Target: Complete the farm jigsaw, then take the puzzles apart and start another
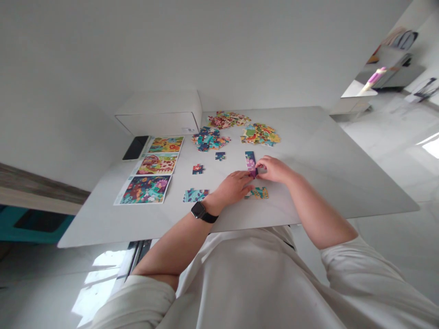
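Note:
My left hand (233, 188) and my right hand (274, 170) meet on a white table (312, 155), with their fingertips pinching the lower end of a dark purple jigsaw strip (250, 163). That strip is a few joined pieces with a pink flower pattern. Just below both hands lies a small joined yellow-and-teal puzzle section (257, 193), partly hidden by my left fingers. Further left are a larger teal section (195, 195) and single pieces (198, 169). Several loose pieces lie in piles (259, 134) at the far side.
Printed picture sheets (146, 189) lie along the table's left side, near a black phone (135, 147). A white box (159, 113) stands at the far left corner. A black watch (200, 211) circles my left wrist. The tiled floor shows beyond the table's edges.

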The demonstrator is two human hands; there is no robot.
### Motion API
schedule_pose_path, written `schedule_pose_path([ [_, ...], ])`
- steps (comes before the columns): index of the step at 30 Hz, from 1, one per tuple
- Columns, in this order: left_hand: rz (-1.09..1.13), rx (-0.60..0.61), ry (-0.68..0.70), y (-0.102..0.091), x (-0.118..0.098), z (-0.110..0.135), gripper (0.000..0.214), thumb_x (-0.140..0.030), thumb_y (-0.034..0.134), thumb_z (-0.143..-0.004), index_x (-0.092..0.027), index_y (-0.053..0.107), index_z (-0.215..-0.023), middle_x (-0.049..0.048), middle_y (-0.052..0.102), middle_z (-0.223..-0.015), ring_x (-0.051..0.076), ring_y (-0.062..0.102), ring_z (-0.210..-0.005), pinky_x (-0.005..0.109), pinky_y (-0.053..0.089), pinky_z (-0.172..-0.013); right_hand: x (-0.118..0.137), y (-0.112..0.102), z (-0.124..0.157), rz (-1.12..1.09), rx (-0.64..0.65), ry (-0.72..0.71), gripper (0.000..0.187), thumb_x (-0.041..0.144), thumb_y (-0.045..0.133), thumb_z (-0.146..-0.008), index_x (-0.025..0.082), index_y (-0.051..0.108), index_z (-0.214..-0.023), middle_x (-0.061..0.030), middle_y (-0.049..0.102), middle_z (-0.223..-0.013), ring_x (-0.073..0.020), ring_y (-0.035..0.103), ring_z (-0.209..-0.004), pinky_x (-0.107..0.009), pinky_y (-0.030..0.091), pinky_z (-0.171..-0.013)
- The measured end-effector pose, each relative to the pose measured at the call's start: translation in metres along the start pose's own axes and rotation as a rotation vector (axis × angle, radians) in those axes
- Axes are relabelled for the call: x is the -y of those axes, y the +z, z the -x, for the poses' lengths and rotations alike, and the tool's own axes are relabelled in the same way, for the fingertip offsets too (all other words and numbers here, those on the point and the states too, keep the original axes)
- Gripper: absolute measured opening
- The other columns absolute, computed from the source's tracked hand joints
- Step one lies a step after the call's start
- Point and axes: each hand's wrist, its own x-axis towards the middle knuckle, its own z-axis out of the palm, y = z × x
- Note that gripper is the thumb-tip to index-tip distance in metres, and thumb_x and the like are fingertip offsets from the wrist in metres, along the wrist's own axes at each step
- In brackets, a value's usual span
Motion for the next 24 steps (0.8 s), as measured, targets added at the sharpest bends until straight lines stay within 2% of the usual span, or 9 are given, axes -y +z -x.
schedule_pose_path([
  [6, -0.024, -0.005, -0.013, 0.0, -0.0004, -0.0004, 0.045, -0.041, 0.049, -0.11, -0.017, 0.069, -0.143, 0.0151, 0.063, -0.155, 0.029, 0.059, -0.143, 0.046, 0.047, -0.123, -0.0023, 0.0023, -0.0007, 0.024, -0.026, -0.01, 0.03, 0.026, 0.086, -0.081, 0.023, 0.079, -0.111, -0.01, 0.072, -0.115, -0.0256, 0.071, -0.101, -0.037, 0.058, -0.094],
  [9, -0.02, -0.012, -0.002, 0.0016, 0.0011, -0.0011, 0.045, -0.04, 0.05, -0.11, -0.016, 0.069, -0.143, 0.0157, 0.064, -0.154, 0.029, 0.059, -0.144, 0.046, 0.047, -0.124, -0.0031, 0.0033, -0.0013, 0.016, -0.051, -0.073, 0.036, 0.024, 0.086, -0.081, 0.025, 0.08, -0.117, -0.0108, 0.073, -0.12, -0.0289, 0.07, -0.111, -0.043, 0.056, -0.104],
  [12, -0.015, -0.019, 0.015, 0.0023, 0.0018, -0.0017, 0.044, -0.038, 0.05, -0.11, -0.015, 0.069, -0.142, 0.0161, 0.065, -0.153, 0.029, 0.059, -0.143, 0.046, 0.047, -0.124, -0.0045, 0.0051, -0.0017, 0.006, -0.054, -0.136, 0.032, 0.023, 0.084, -0.083, 0.027, 0.083, -0.114, -0.0115, 0.073, -0.128, -0.0308, 0.069, -0.118, -0.048, 0.053, -0.11],
  [16, -0.005, -0.029, 0.017, 0.001, 0.0012, -0.0004, 0.041, -0.036, 0.053, -0.108, -0.017, 0.07, -0.141, 0.0153, 0.065, -0.152, 0.029, 0.06, -0.142, 0.047, 0.047, -0.123, -0.0065, 0.0063, -0.002, 0.019, -0.03, -0.149, 0.026, 0.023, 0.083, -0.085, 0.03, 0.086, -0.11, -0.0096, 0.073, -0.134, -0.0308, 0.068, -0.122, -0.051, 0.051, -0.113],
  [19, 0.022, -0.043, 0.008, -0.0017, -0.0004, 0.0022, 0.038, -0.038, 0.062, -0.104, -0.021, 0.072, -0.136, 0.0129, 0.068, -0.148, 0.029, 0.062, -0.138, 0.046, 0.048, -0.121, -0.0071, 0.0052, -0.0028, 0.024, -0.004, -0.155, 0.026, 0.023, 0.084, -0.086, 0.033, 0.086, -0.11, -0.0065, 0.075, -0.135, -0.0297, 0.069, -0.123, -0.051, 0.051, -0.113],
  [24, 0.091, 0.008, 0.106, -0.006, -0.0061, 0.005, 0.03, -0.039, 0.07, -0.099, -0.024, 0.076, -0.125, 0.0089, 0.074, -0.134, 0.027, 0.067, -0.126, 0.043, 0.051, -0.113, -0.0062, 0.0022, -0.004, 0.012, 0.013, -0.146, 0.027, 0.023, 0.086, -0.086, 0.033, 0.086, -0.111, -0.0047, 0.077, -0.136, -0.0308, 0.071, -0.124, -0.05, 0.051, -0.113],
])
